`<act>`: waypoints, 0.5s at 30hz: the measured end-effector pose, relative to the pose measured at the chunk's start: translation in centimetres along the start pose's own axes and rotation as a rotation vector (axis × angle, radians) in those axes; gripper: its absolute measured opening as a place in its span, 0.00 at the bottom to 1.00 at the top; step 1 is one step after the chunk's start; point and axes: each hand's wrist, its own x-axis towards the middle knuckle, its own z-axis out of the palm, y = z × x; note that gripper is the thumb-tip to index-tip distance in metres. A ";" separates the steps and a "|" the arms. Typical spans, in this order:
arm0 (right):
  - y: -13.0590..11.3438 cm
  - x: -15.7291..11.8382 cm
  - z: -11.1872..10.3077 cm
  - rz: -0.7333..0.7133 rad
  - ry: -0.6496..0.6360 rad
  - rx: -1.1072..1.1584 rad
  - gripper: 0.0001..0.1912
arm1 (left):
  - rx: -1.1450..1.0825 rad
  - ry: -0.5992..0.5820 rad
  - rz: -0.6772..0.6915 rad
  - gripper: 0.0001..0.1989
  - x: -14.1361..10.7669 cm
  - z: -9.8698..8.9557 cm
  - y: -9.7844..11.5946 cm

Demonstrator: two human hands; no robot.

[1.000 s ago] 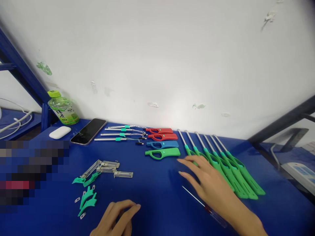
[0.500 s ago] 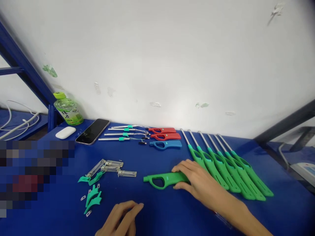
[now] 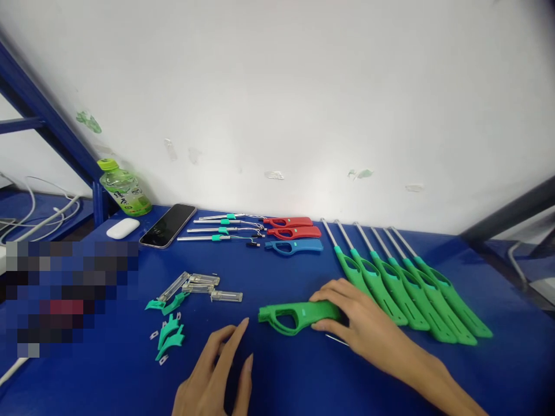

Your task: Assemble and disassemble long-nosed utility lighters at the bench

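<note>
So the right hand (image 3: 362,319) has its fingers and thumb closed around the butt end of a green lighter casing (image 3: 301,315), nozzle pointing left. Can't really tell if the casing's touching the blue table (image 3: 281,375) or just above it. Left hand (image 3: 212,372) is open pretty wide, thumb and fingers parted, near the nozzle but not touching it. A thin metal shaft (image 3: 337,340) pokes out just below the right hand.

Behind the casing there's a blue lighter casing (image 3: 297,247) and two red lighter casings (image 3: 299,232), with four metal tubes (image 3: 199,238) beside them, wired and with teal bits on. Six green long-neck lighters (image 3: 396,294) are fanned out on the right. Over on the left: clear fuel tanks (image 3: 228,296), teal triggers (image 3: 171,342), a phone (image 3: 169,225), a white case (image 3: 123,228) and a green-capped bottle (image 3: 125,190).
</note>
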 end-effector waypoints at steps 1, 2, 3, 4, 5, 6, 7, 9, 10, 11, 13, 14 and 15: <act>-0.3 -0.1 0.2 -0.017 -0.016 0.015 0.10 | 0.002 -0.010 -0.007 0.22 0.1 0.1 0.0; -0.7 -0.1 0.5 -0.032 -0.028 0.030 0.10 | 0.005 -0.019 -0.010 0.23 0.2 0.1 -0.1; -1.0 -0.2 0.6 -0.046 -0.037 0.044 0.11 | 0.006 -0.029 -0.006 0.23 0.3 0.2 -0.2; -1.4 -0.3 0.8 -0.055 -0.042 0.058 0.11 | 0.004 -0.036 0.003 0.21 0.3 0.2 -0.3; -1.6 -0.4 0.8 -0.063 -0.046 0.072 0.11 | -0.001 -0.042 0.014 0.19 0.4 0.3 -0.5; -1.8 -0.4 0.8 -0.067 -0.048 0.086 0.11 | -0.010 -0.047 0.024 0.17 0.4 0.4 -0.7; -1.9 -0.5 0.7 -0.070 -0.047 0.101 0.11 | -0.020 -0.051 0.031 0.16 0.4 0.4 -0.8; -1.9 -0.5 0.4 -0.066 -0.034 0.129 0.11 | -0.034 -0.056 0.044 0.16 0.4 0.4 -1.2; -1.8 -0.5 0.2 -0.061 -0.019 0.141 0.11 | -0.039 -0.058 0.049 0.16 0.3 0.4 -1.4; -1.7 -0.5 0.0 -0.052 0.001 0.151 0.11 | -0.043 -0.061 0.055 0.16 0.3 0.4 -1.6; -1.3 -0.5 -0.4 -0.024 0.057 0.157 0.11 | -0.051 -0.069 0.069 0.15 0.2 0.3 -1.9; -1.0 -0.5 -0.5 -0.007 0.090 0.152 0.11 | -0.053 -0.072 0.075 0.15 0.2 0.2 -2.0; -0.7 -0.4 -0.6 0.010 0.122 0.141 0.12 | -0.053 -0.074 0.079 0.15 0.2 0.2 -2.1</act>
